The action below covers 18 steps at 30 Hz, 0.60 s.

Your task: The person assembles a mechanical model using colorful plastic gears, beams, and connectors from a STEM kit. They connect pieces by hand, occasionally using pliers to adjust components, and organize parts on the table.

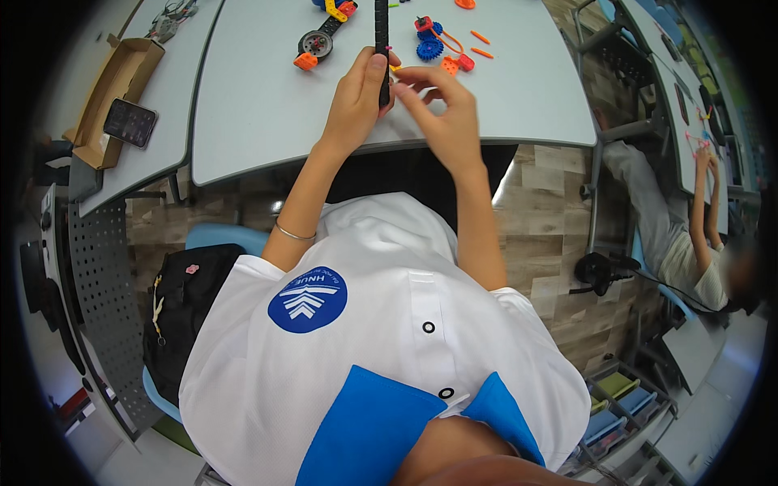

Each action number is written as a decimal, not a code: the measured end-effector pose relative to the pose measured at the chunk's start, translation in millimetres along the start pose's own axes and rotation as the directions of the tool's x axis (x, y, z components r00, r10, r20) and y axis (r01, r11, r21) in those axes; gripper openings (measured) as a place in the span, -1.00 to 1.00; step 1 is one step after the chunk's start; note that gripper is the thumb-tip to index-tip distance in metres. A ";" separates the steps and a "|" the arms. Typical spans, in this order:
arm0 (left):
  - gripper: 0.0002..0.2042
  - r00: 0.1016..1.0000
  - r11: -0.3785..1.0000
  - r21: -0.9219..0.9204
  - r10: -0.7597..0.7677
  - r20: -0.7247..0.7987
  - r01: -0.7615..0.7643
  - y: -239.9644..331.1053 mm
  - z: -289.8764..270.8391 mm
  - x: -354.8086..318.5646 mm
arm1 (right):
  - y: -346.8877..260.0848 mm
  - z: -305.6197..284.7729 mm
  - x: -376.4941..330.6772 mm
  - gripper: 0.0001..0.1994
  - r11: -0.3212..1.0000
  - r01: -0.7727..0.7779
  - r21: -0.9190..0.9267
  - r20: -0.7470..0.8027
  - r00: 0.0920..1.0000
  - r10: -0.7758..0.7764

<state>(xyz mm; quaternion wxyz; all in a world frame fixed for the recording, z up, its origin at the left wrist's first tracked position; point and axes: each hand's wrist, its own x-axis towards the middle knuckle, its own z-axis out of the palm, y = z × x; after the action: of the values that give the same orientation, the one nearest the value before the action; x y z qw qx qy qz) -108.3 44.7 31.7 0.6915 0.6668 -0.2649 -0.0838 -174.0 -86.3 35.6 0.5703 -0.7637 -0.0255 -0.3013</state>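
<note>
Your left hand [356, 97] is gripping a black bar [382, 32], thumb along its near part, bar's long axis running away from you. Bar sits between your hands over the near part of the white table [275, 121]. Your right hand [444, 113] is just beside the bar's right side, fingers bent, thumb and index toward it; can't tell if they pinch anything. Small yellow bit [395, 70] shows by the fingertips. Beyond the left hand, to its left: black wheel [314, 46] with grey hub, orange part [305, 61] at its near edge. Right of the bar: blue gears [429, 50], red-orange connector parts [458, 64], two orange pegs [480, 45] lying apart. Left side table [166, 121] has an open cardboard box [130, 65], phone [130, 123] overlapping its edge. Black bag [194, 300] on the blue chair [227, 236] to your left; wood-look floor [543, 202]. Far right, another person [689, 259] sits with hands at another table. Writing: round blue badge [308, 300] on your white shirt [373, 243] carries a white chevron emblem plus white lettering; phone screen is lit, content too small to read.
</note>
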 end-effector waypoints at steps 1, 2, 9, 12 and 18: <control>-0.58 1.000 1.000 0.017 0.001 -0.014 0.000 0.0 1.4 -0.6 | 3.8 8.8 -3.4 -0.87 1.000 0.019 -0.008 -0.007 1.000 -0.019; -0.58 1.000 0.999 0.034 0.002 -0.027 -0.001 1.3 2.7 -1.5 | 6.1 12.5 -5.7 -0.88 0.999 0.037 -0.017 -0.015 0.999 -0.037; -0.62 0.990 1.000 -0.006 0.003 -0.142 -0.004 -1.5 -10.0 0.2 | 11.2 -10.8 2.7 -0.93 0.994 -0.040 0.105 -0.222 0.973 0.063; -0.62 0.979 1.000 0.001 -0.002 -0.202 0.002 -3.3 -5.1 0.3 | 24.3 -45.7 17.5 -0.90 0.993 -0.086 -0.085 -0.299 0.952 0.057; -0.64 0.962 0.997 0.020 -0.072 -0.264 0.080 -1.7 -1.9 2.8 | 55.6 -64.3 97.4 -0.87 0.941 -0.048 -0.336 -0.209 0.977 -0.025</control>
<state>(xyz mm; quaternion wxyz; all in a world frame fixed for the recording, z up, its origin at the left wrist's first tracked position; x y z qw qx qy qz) -104.6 44.8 30.8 0.7066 0.6921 -0.1463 -0.0171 -100.9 -192.4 46.5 0.4316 -0.8143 0.0918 -0.3771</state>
